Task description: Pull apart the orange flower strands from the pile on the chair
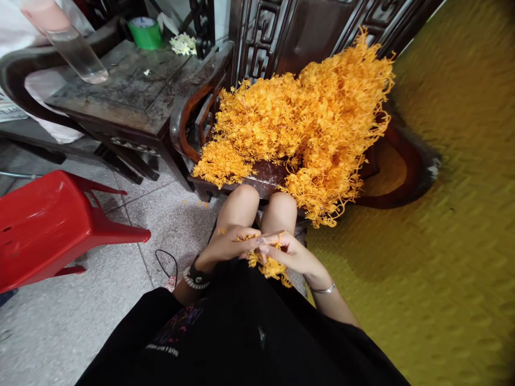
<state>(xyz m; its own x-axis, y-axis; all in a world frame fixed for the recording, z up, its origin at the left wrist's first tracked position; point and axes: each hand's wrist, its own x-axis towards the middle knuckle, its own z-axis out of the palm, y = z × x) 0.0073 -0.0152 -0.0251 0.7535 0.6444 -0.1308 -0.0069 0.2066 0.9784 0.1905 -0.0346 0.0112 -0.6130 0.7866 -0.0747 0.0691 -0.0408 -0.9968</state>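
Observation:
My left hand (227,246) and my right hand (292,253) meet over my lap, just below my knees. Both are closed, pinching small orange plastic flower sprigs (269,266) between the fingertips. A small bunch of the same sprigs hangs under my right hand against my black clothing. A big heap of orange sprigs (306,123) lies on the dark wooden chair (263,179) right in front of my knees, spilling over its front edge.
A red plastic stool (52,225) stands at the left on the tiled floor. A dark wooden side table (129,91) holds a green tape roll (145,32) and white flowers (183,44). A yellow woven sack (454,214) fills the right side.

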